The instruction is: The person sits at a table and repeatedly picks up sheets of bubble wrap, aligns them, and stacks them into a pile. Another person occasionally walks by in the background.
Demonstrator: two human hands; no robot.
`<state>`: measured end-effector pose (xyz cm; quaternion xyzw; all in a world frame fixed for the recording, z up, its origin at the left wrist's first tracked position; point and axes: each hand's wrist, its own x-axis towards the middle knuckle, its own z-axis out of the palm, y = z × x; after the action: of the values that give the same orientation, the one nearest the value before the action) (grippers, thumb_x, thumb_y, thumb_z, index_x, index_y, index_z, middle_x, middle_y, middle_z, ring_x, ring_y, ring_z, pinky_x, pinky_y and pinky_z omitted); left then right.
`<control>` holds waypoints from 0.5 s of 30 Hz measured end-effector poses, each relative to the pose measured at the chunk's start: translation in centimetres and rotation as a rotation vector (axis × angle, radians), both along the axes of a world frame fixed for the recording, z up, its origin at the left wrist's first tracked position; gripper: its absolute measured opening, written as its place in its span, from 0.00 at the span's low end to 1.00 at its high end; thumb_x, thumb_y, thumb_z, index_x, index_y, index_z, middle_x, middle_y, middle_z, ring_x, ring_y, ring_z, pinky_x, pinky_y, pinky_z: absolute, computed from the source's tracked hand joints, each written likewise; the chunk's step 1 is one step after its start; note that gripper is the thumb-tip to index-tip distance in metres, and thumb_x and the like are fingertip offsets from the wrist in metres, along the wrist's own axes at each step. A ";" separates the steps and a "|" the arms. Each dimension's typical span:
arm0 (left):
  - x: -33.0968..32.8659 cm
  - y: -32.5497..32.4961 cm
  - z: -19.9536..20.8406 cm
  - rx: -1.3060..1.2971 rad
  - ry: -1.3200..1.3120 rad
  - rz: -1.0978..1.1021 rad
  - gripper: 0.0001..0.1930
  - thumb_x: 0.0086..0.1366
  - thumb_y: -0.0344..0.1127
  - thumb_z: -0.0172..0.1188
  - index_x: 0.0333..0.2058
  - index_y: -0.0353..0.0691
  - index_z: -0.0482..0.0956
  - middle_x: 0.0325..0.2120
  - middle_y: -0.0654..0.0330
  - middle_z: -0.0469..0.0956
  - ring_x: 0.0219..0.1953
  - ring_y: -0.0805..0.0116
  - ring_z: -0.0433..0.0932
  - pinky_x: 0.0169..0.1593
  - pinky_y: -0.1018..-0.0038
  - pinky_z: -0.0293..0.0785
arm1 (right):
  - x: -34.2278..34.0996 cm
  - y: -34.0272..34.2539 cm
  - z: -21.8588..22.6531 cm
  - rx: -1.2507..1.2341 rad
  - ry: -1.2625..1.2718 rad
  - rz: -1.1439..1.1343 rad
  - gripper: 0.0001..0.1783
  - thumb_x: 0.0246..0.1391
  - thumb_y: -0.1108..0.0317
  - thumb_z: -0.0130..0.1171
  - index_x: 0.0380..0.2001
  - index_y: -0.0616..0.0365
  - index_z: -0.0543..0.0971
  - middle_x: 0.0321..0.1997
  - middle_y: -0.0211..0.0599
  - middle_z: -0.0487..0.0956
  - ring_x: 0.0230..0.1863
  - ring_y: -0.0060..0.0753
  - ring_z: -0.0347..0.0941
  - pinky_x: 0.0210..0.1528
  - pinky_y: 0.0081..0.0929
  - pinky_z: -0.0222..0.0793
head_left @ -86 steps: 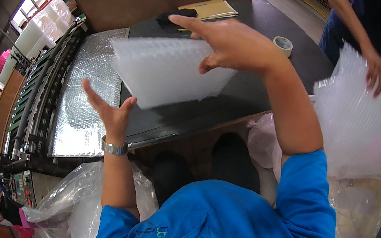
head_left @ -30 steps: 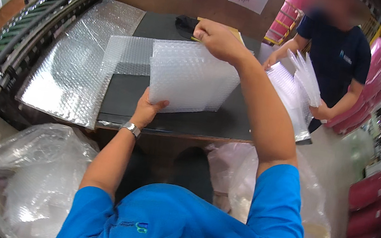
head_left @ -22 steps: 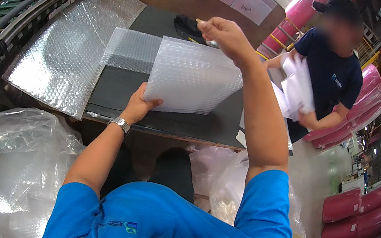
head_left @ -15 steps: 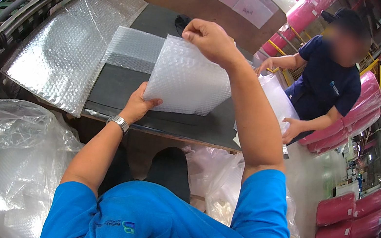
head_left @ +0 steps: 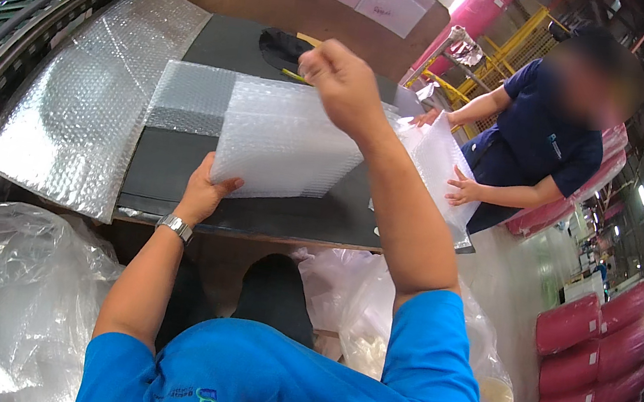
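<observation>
My left hand (head_left: pixel 207 188) grips a rectangular piece of bubble wrap (head_left: pixel 281 141) by its lower left edge, thumb on top. The piece looks layered and is tilted up over the dark table (head_left: pixel 168 170). Above its top edge is my right hand (head_left: pixel 339 83), fingers curled together and slightly blurred; whether anything is between them is hidden. Partly behind the held piece lies another bubble wrap piece (head_left: pixel 191 98), flat on the table. A large bubble wrap sheet (head_left: pixel 83 99) covers the table's left side.
At the right, a co-worker in a dark shirt (head_left: pixel 543 142) handles a whitish sheet (head_left: pixel 446 178). A black cloth-like item (head_left: pixel 282 49) lies at the back. Clear plastic bags (head_left: pixel 16 297) stand lower left. A roller conveyor (head_left: pixel 24 23) borders the left; pink wrapped bundles (head_left: pixel 586 382) stack at right.
My right hand has come away from the bubble wrap's upper left corner and shifted right relative to the piece. My left hand keeps its grip. The co-worker's hands and sheet have moved slightly.
</observation>
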<state>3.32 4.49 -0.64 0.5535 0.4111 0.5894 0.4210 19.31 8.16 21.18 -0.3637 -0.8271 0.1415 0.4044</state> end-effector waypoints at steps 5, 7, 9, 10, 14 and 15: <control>-0.9 0.5 -1.0 0.008 -0.064 0.056 0.21 0.50 0.35 0.62 0.42 0.37 0.67 0.37 0.59 0.72 0.39 0.71 0.69 0.44 0.74 0.64 | 3.8 -4.5 -1.5 0.063 0.366 -0.039 0.15 0.54 0.60 0.48 0.20 0.60 0.68 0.20 0.30 0.68 0.25 0.21 0.65 0.32 0.18 0.61; -1.0 0.7 -1.2 -0.014 -0.256 0.048 0.23 0.51 0.36 0.61 0.44 0.35 0.65 0.39 0.58 0.71 0.41 0.69 0.68 0.46 0.73 0.63 | 5.9 -6.8 -6.1 0.049 0.462 -0.045 0.13 0.54 0.61 0.48 0.24 0.60 0.68 0.22 0.31 0.69 0.26 0.22 0.65 0.33 0.19 0.62; -0.1 -0.6 0.2 -0.051 -0.450 0.062 0.25 0.53 0.37 0.59 0.47 0.31 0.62 0.42 0.55 0.69 0.43 0.67 0.68 0.49 0.71 0.62 | 7.6 -8.6 -11.7 -0.126 0.597 -0.105 0.13 0.54 0.59 0.48 0.31 0.59 0.67 0.26 0.33 0.70 0.29 0.24 0.66 0.34 0.21 0.64; 0.4 -1.2 0.4 -0.147 -0.595 0.064 0.24 0.56 0.38 0.56 0.47 0.30 0.61 0.43 0.54 0.68 0.44 0.64 0.68 0.49 0.69 0.64 | 7.9 -9.3 -14.4 -0.264 0.670 -0.128 0.14 0.53 0.58 0.49 0.35 0.58 0.66 0.28 0.34 0.71 0.30 0.25 0.67 0.35 0.23 0.65; 1.7 -5.4 0.1 -0.421 -1.004 -0.078 0.22 0.61 0.37 0.48 0.49 0.28 0.58 0.44 0.52 0.67 0.45 0.59 0.69 0.48 0.65 0.68 | 7.9 -13.9 -21.0 -1.120 1.134 0.115 0.30 0.51 0.61 0.52 0.54 0.54 0.52 0.45 0.40 0.65 0.40 0.32 0.67 0.41 0.28 0.66; 2.2 -6.4 -0.5 -0.463 -1.014 -0.123 0.22 0.61 0.37 0.48 0.49 0.29 0.58 0.44 0.52 0.66 0.45 0.60 0.69 0.48 0.65 0.68 | 7.3 -14.7 -21.4 -1.142 1.084 0.152 0.31 0.51 0.60 0.51 0.55 0.54 0.51 0.46 0.41 0.65 0.42 0.32 0.66 0.42 0.29 0.65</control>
<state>5.52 -1.93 -1.11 0.1170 0.2430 0.6503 0.7102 26.63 -6.49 -0.19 -0.3378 -0.3368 0.7289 0.4911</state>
